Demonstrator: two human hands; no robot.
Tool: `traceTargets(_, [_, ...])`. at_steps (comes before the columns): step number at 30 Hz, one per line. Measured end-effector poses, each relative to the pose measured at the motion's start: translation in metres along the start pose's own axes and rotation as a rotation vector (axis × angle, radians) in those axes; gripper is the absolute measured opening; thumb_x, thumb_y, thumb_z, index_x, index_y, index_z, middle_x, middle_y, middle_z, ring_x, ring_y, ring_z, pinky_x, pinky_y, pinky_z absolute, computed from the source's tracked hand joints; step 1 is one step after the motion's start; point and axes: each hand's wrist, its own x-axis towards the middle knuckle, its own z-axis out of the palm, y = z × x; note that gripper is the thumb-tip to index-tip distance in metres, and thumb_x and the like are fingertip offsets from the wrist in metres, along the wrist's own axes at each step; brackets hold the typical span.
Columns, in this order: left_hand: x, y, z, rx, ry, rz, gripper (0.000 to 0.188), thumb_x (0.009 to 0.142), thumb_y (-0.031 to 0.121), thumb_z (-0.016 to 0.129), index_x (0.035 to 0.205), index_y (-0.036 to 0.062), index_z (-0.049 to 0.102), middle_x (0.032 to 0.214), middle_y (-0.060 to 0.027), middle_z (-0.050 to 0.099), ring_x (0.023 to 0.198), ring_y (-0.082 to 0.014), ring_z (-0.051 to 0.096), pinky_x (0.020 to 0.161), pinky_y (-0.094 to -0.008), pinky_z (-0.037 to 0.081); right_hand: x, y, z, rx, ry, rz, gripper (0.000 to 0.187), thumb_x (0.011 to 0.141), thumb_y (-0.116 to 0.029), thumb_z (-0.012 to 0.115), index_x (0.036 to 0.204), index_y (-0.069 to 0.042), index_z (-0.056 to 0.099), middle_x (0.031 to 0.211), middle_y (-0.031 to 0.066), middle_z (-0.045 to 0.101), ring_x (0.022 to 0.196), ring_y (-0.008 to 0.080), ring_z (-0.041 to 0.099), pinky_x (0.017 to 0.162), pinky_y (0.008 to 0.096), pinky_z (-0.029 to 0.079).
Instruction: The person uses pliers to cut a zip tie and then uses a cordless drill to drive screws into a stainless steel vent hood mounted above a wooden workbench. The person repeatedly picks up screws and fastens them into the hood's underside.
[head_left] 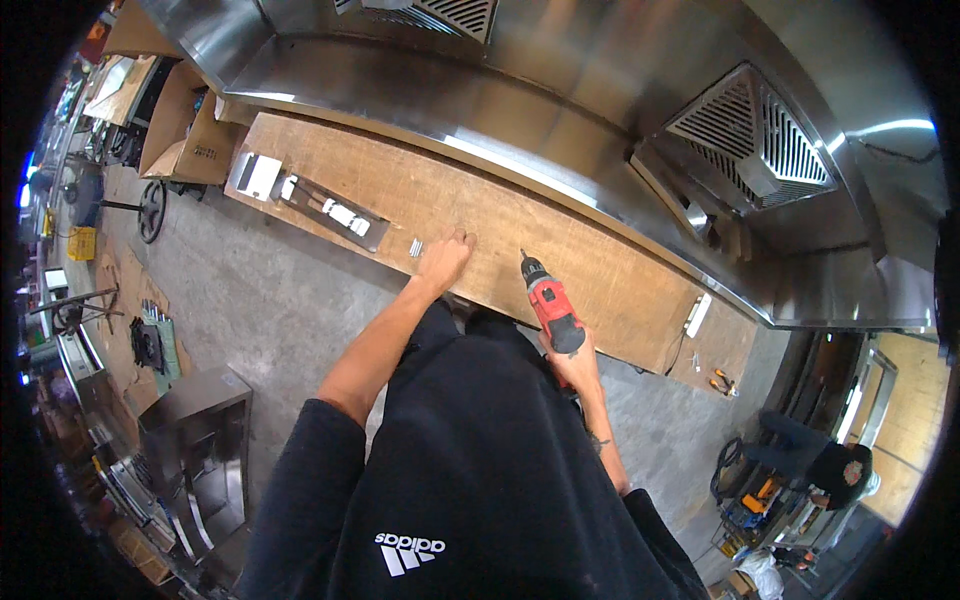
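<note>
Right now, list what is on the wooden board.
On the board: a white piece, a metal plate with white parts, small metal pieces, the left hand, a white bar and pliers. Anything under the drill or right hand is hidden.

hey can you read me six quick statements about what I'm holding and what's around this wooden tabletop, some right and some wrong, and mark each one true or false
1. Your right grip holds a red-and-black drill. True.
2. Your left grip is on the drill too. False: it is at the wooden tabletop, apart from the drill.
3. The drill's tip points toward your body. False: it points away.
4. An orange-handled tool lies near the tabletop's right end. True.
5. An open cardboard box is by the tabletop's right end. False: it is by the left end.
6. A slatted metal vent shows beyond the tabletop, right of the drill. True.
</note>
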Motion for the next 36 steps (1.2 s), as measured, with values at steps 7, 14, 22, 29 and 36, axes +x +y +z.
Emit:
traceTargets(7, [0.001,0.006,0.012,-0.154,0.13,-0.052,0.028,0.082,0.002,0.064,0.11,-0.0002,0.062,0.106,-0.0173,0.065,0.099,-0.0326,0.065,0.081,-0.0413,0.056,-0.002,0.003,0.001,0.049,-0.001,0.024,0.03,0.079,-0.013,0.077,0.103,0.0,0.066,0.084,0.0106,0.069,0.075,0.0203,0.066,0.072,0.036,0.053])
traceTargets(14, [-0.011,0.032,-0.012,-1.513,0.139,-0.48,0.017,0.097,0.006,0.062,0.112,-0.0009,0.064,0.098,-0.0088,0.067,0.089,-0.0159,0.066,0.079,-0.0297,0.055,-0.011,-0.017,-0.009,0.097,-0.063,0.03,0.028,0.078,-0.013,0.079,0.099,0.0,0.065,0.082,0.0087,0.068,0.074,0.018,0.064,0.072,0.0355,0.052])
traceTargets(22, [-0.016,0.059,-0.054,-1.932,0.061,-0.406,0.026,0.1,0.011,0.063,0.124,-0.0008,0.062,0.105,-0.0071,0.067,0.095,-0.0137,0.063,0.089,-0.0274,0.054,-0.011,-0.039,-0.017,0.009,-0.144,-0.093,0.031,0.077,-0.012,0.078,0.103,0.0,0.065,0.086,0.011,0.07,0.075,0.0183,0.065,0.075,0.0351,0.053])
traceTargets(29, [-0.016,0.052,-0.061,-2.078,0.082,-0.339,0.022,0.101,0.008,0.061,0.121,-0.0013,0.058,0.103,-0.0075,0.063,0.095,-0.014,0.061,0.089,-0.0279,0.053,-0.013,-0.032,-0.015,0.079,-0.107,-0.109,0.024,0.079,-0.016,0.078,0.093,-0.001,0.065,0.075,0.0091,0.066,0.067,0.018,0.061,0.069,0.0352,0.051])
traceTargets(36, [-0.013,0.053,-0.066,-2.086,0.044,-0.33,0.019,0.102,0.01,0.06,0.119,-0.0001,0.058,0.099,-0.0066,0.063,0.092,-0.0142,0.063,0.088,-0.0296,0.054,-0.013,-0.035,-0.014,0.081,-0.11,-0.14,0.023,0.08,-0.017,0.078,0.089,-0.001,0.064,0.072,0.0063,0.064,0.063,0.015,0.058,0.065,0.0344,0.05])
